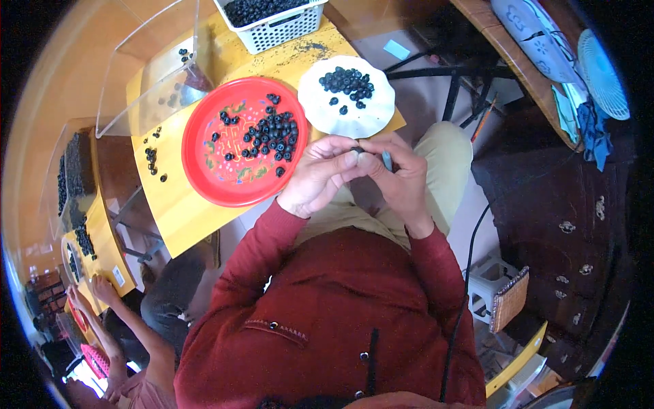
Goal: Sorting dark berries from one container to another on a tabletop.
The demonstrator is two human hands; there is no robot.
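Above my lap my two hands meet at the near edge of the table. My left hand (320, 172) pinches a small dark round piece (357, 150), seemingly one of the black beads, between thumb and fingers. Closed around a thin tool with a blue-grey end (387, 161), my right hand (403, 170) presses its fingertips against the same piece; the tool's tip is hidden. To the left, a red round tray (194, 160) holds many black bead-like pieces (276, 133). Beyond my hands, a white scalloped plate (327, 119) carries a smaller heap of them.
On the yellow table (174, 218) stand a white perforated basket (286, 35) full of black pieces and a clear plastic box (112, 112). Loose pieces (151, 160) lie at the left. Another person's hands (102, 290) work at lower left. A grey stool (492, 279) stands right, near a black cable (469, 273).
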